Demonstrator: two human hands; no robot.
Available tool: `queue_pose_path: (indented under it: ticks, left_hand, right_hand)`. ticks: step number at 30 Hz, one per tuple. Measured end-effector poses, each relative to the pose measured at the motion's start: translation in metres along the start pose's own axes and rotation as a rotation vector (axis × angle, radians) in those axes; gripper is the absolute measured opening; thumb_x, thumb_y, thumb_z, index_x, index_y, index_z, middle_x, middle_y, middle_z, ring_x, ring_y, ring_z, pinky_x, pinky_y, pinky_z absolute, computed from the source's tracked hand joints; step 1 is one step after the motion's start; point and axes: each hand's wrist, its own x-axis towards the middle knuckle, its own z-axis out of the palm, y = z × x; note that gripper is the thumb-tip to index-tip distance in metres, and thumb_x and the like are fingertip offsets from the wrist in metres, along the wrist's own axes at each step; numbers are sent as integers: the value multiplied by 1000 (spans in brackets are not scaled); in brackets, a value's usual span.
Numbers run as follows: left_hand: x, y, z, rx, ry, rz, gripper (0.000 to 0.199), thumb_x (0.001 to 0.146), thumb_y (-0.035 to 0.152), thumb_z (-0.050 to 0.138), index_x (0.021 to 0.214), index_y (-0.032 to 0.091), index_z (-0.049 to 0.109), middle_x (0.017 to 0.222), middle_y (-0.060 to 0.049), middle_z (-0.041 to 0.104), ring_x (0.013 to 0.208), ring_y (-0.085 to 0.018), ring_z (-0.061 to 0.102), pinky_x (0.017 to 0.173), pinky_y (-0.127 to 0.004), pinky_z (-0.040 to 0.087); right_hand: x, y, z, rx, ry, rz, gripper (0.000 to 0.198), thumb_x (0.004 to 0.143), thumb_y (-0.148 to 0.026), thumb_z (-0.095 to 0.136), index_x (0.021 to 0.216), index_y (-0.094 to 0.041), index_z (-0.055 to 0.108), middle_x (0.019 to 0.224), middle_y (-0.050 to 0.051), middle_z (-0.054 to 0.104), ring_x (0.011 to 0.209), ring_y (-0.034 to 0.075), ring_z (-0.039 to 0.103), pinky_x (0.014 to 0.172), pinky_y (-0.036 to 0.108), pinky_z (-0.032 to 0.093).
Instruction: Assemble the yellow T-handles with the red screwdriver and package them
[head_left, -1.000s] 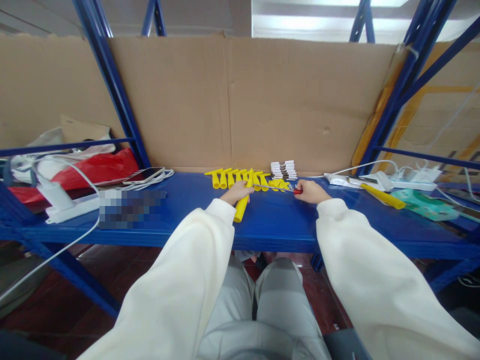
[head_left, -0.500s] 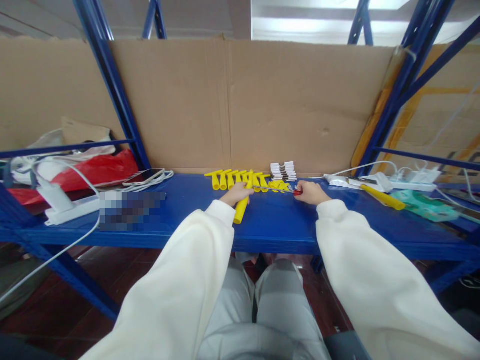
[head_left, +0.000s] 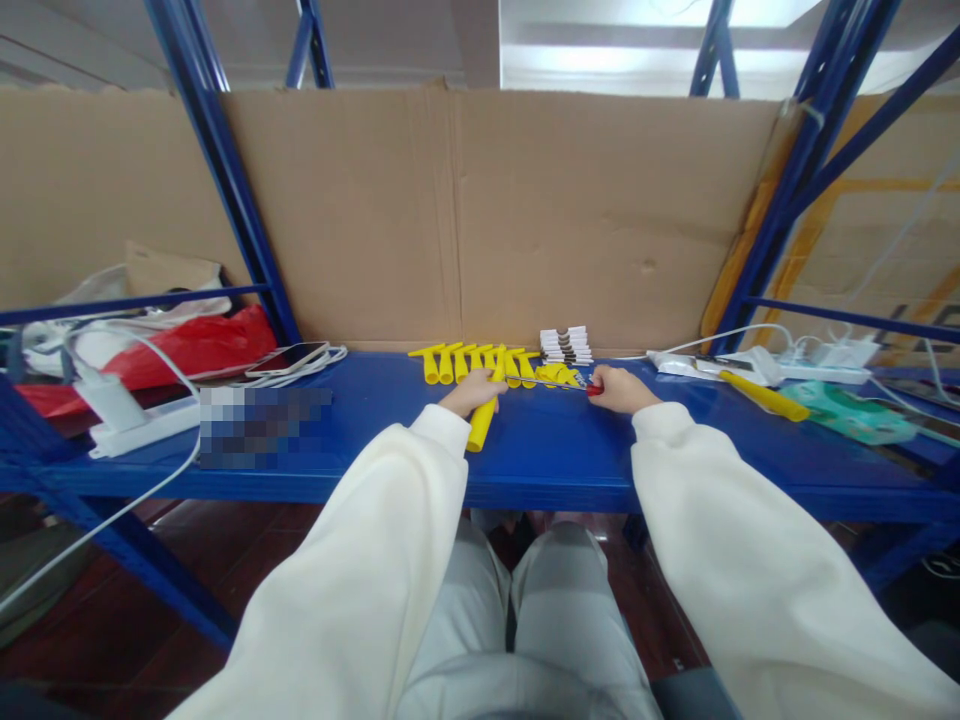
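A tall cardboard sheet (head_left: 562,210) backs the scene, blue metal posts (head_left: 232,170) at either end, and below it runs the blue shelf (head_left: 390,430), where all the action is! Front and centre, the left hand (head_left: 471,393) is wrapped around a yellow T-shaped piece (head_left: 481,422), its thick round end tilted towards the wearer. Over to the right hand (head_left: 622,388), fingers closed on the red handle of a screwdriver (head_left: 595,390), and what a line: the slim shaft runs level, straight across to the top of that yellow piece! Whether the tip sits inside, I can't tell. Just behind, a row of similar yellow pieces (head_left: 446,370) stands side by side, with small yellow parts (head_left: 556,376) heaped beneath the shaft and a stack of white pieces (head_left: 568,347) beyond. Out wide right, another yellow piece (head_left: 772,398) lies beside a green packet (head_left: 851,412); far left, a white power strip (head_left: 146,428) and a red bag (head_left: 195,348).
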Motion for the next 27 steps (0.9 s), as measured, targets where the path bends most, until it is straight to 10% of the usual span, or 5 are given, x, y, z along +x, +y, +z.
queue_pose_path:
  ticks: [27]
  left_hand:
    - [3, -2, 1, 34, 30, -6, 8, 81, 8, 59, 84, 16, 59, 44, 4, 54, 48, -16, 60, 52, -21, 44]
  right_hand:
    - [-1, -3, -3, -20, 16, 1, 11, 74, -26, 63, 85, -24, 61, 89, 6, 74, 90, 26, 67, 75, 32, 44]
